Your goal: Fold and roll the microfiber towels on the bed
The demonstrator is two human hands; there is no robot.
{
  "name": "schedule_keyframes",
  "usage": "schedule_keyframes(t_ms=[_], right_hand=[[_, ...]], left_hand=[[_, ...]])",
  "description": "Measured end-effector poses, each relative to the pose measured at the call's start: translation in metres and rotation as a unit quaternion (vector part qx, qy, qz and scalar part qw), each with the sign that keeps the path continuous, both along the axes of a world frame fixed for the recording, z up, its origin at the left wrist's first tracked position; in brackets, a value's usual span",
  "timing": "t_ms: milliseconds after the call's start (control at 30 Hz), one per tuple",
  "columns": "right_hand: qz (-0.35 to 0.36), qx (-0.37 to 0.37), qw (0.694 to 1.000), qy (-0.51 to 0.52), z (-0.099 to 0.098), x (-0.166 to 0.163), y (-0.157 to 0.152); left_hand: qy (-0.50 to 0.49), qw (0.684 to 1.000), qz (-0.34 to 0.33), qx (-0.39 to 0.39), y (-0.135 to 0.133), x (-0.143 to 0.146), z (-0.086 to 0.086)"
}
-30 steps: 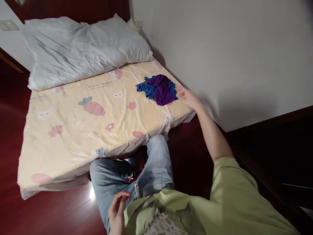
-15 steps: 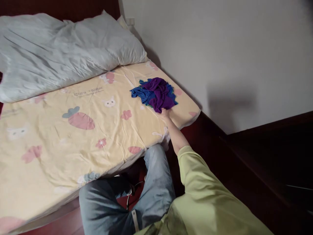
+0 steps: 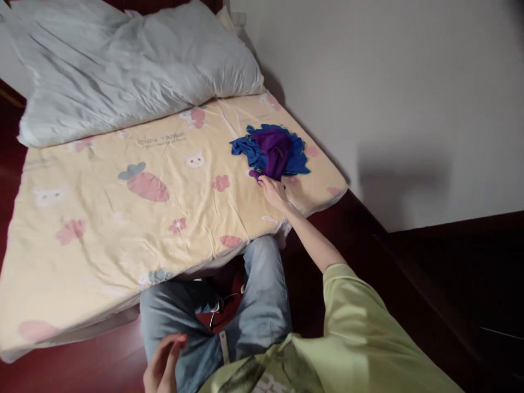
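A purple cloth [image 3: 273, 146] lies crumpled over a blue cloth [image 3: 298, 158] with a jagged, green-trimmed edge, near the right side of the bed. I cannot tell whether they are one garment or two. My right hand [image 3: 273, 192] is closed on the near end of the purple cloth, pulling it taut toward me. My left hand [image 3: 164, 363] is held above my left thigh, low in the view, with its fingers apart and nothing in them.
The bed [image 3: 196, 202] wears a yellow sheet printed with carrots, rabbits and flowers. A large pale grey pillow [image 3: 143, 65] lies along its head. A white wall [image 3: 388, 98] rises beyond its right side. My jeans-clad knees are against the bed's near edge.
My right hand has drawn the end of the purple cloth toward me, baring more of the blue cloth. My left hand has come into view at the bottom.
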State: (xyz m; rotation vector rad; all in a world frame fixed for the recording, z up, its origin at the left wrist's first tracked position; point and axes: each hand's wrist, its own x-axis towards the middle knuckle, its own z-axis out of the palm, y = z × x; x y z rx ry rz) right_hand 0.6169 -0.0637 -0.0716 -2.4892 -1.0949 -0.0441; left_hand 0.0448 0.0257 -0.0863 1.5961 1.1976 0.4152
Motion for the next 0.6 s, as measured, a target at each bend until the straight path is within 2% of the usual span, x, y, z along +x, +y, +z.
schedule_keyframes(t_ms=[100, 233, 333, 400, 467, 533, 600], right_hand=[[0.137, 0.000, 0.989, -0.052, 0.028, -0.058, 0.000], [0.307, 0.016, 0.942, -0.135, 0.068, -0.156, 0.002], [0.390, 0.060, 0.905, -0.162, 0.101, -0.224, -0.001], [0.414, 0.082, 0.892, -0.162, 0.121, -0.256, -0.005], [0.423, 0.101, 0.890, -0.141, 0.137, -0.276, -0.010], [0.425, 0.131, 0.892, -0.084, 0.147, -0.285, -0.015], [0.422, 0.162, 0.892, 0.018, 0.152, -0.290, -0.019]], left_hand=[[-0.052, 0.987, -0.124, 0.088, 0.024, 0.045, 0.034], [-0.117, 0.913, -0.254, 0.297, 0.046, 0.113, 0.092], [-0.129, 0.861, -0.344, 0.351, 0.055, 0.142, 0.125], [-0.114, 0.847, -0.398, 0.332, 0.059, 0.144, 0.141], [-0.090, 0.851, -0.425, 0.294, 0.062, 0.133, 0.154], [-0.083, 0.861, -0.424, 0.268, 0.063, 0.114, 0.165], [-0.097, 0.869, -0.404, 0.270, 0.063, 0.095, 0.177]])
